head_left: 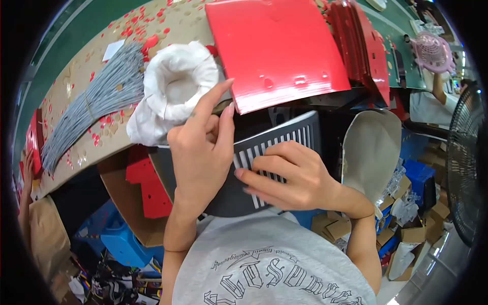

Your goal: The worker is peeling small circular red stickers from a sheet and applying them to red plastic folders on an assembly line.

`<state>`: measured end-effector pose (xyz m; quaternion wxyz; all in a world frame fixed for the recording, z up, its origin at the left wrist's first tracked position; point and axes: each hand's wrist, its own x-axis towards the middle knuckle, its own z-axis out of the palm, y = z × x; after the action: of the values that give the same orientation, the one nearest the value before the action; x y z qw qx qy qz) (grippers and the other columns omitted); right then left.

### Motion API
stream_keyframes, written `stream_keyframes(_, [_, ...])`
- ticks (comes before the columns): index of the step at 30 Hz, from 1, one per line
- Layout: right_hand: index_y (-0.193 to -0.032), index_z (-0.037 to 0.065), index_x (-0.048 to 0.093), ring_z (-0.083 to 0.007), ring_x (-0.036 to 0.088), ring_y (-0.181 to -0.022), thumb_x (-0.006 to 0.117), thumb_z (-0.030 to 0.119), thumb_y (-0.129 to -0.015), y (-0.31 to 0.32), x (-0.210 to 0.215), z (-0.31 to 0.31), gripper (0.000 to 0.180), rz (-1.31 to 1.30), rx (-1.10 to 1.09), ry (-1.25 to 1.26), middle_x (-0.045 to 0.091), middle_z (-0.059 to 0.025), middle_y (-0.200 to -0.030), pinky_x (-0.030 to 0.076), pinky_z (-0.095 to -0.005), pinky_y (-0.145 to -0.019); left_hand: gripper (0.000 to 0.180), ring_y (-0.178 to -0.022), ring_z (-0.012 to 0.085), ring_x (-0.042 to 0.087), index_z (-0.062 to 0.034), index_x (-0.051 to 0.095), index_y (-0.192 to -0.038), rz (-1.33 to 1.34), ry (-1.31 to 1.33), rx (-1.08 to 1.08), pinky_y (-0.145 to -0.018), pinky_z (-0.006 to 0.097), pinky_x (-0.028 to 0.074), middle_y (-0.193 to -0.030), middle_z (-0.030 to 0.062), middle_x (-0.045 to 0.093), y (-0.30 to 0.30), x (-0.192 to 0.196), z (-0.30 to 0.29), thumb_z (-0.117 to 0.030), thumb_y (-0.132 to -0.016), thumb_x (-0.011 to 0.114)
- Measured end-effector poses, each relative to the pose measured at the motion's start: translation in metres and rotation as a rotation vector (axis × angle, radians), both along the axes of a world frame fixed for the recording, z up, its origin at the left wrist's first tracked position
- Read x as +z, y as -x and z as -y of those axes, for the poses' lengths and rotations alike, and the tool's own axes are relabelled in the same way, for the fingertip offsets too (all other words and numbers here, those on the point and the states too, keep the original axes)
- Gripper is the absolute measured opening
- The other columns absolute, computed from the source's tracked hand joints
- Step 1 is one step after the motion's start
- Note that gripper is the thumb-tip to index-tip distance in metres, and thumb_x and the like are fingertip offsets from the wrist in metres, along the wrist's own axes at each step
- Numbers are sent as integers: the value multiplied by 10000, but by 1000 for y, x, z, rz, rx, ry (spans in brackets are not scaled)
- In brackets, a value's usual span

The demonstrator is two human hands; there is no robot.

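My left hand is raised between a white cloth-lined bowl shape and the near left corner of a glossy red flat sheet stack. Its index finger is stretched out and the thumb stands apart from it, both close to that corner; the other fingers are bent. I cannot tell whether the fingertips touch the red edge. Over a dark slatted panel in front of my body, my right hand has loosely bent fingers with their tips apart. No object shows in either hand.
A bundle of grey wire ties lies on the left of the table, among red and brown scraps. More folded red sheets stand at the right. A cardboard box is below the table edge, a black fan far right. Other people are at both sides.
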<state>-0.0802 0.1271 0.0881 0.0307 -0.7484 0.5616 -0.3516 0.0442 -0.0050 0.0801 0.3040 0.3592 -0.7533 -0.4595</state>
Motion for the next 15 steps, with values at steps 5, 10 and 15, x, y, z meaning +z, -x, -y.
stream_keyframes(5, [-951,0,748,-198,583,-635,840,14,-623,-19,-17,-10,341,-9,-78,46,625,-70,-801,480,-292,-508,354,-426,69,357,-53,676,-1230,-48,46,27,-436,261,301,-493,19,403,1,-6,-2,37,-888,669])
stream_keyframes(10, [-888,-12,719,-213,587,-615,833,-30,-642,-20,-12,-8,272,240,-152,-50,626,-87,-796,474,-300,-513,343,-427,59,333,-46,679,-1212,-87,19,82,-430,256,288,-489,6,377,6,-9,-6,39,-880,676])
stream_keyframes(15, [-889,8,712,-224,595,-632,831,-22,-652,-14,-15,-3,267,349,-83,-131,634,-88,-803,486,-308,-536,330,-433,50,316,-37,679,-1199,-77,-11,68,-431,249,266,-496,1,358,4,-12,-6,41,-878,678])
